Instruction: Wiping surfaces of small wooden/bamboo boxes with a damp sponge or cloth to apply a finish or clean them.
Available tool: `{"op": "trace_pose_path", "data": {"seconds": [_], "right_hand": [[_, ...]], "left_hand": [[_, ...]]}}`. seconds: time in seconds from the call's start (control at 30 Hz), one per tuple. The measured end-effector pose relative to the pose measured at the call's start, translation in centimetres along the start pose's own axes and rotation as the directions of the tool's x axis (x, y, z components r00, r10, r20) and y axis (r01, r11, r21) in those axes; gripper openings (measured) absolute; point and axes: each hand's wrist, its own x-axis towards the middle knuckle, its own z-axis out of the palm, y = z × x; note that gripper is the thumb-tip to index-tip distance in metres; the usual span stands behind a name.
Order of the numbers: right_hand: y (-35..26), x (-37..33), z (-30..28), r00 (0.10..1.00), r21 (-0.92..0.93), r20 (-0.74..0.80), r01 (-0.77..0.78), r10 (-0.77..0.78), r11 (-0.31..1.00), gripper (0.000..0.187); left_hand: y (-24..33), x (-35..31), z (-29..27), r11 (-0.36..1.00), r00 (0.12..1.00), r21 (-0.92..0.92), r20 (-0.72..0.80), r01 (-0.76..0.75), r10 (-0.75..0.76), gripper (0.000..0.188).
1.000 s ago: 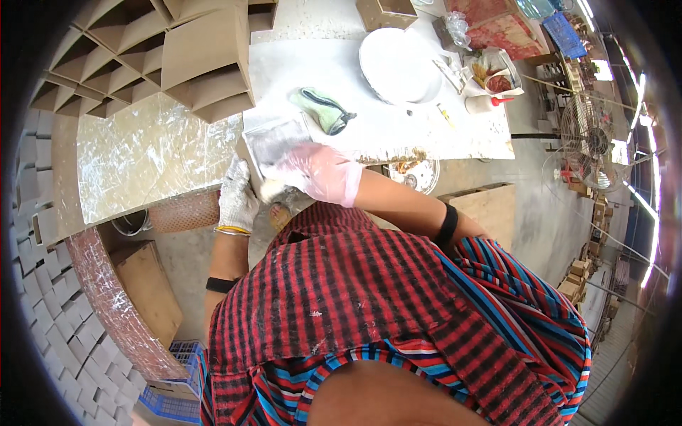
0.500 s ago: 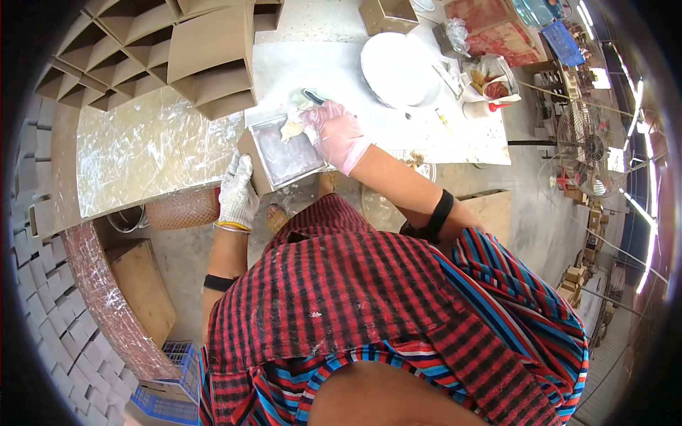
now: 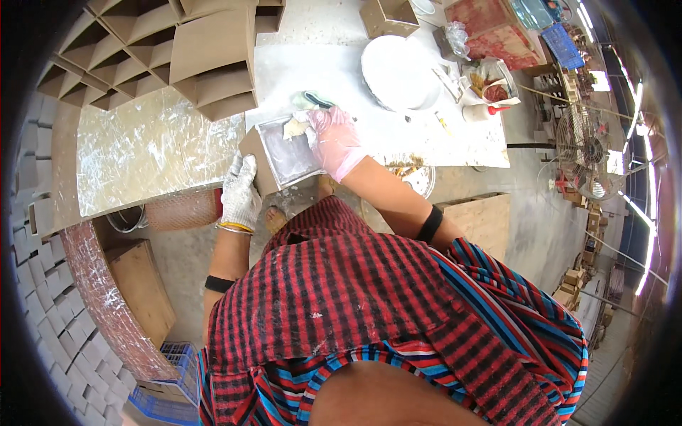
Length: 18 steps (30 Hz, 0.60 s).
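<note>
Left hand [image 3: 240, 192] against brown box [image 3: 258, 162] at desk [image 3: 398, 138] edge, likely steadying it; can't tell whether fingers clamp. Right hand [image 3: 335, 142]: fingers pinched on pale wad [image 3: 294, 128].

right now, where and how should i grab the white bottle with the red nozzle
The white bottle is probably best gripped round its body from the near side: the thin red nozzle points right, and an open container crowds its far side.
</note>
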Motion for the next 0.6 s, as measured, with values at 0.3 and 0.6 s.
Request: {"op": "trace_pose_path", "data": {"seconds": [0.3, 0.6], "right_hand": [[1.1, 0.0, -1.2, 0.991, 0.432, -0.058, -0.086, 0.123, 0.898, 0.032], [1.4, 1.0, 1.6, 0.979, 0.058, -0.197, -0.037, 0.048, 0.998, 0.028]], "left_hand": [[0.2, -0.4, 0.8, 1.0, 1.0, 0.02, -0.028, -0.011, 0.011, 0.033], [0.2, -0.6, 1.0, 1.0, 1.0, 0.028, 0.001, 0.0, 0.0, 0.033]]}}
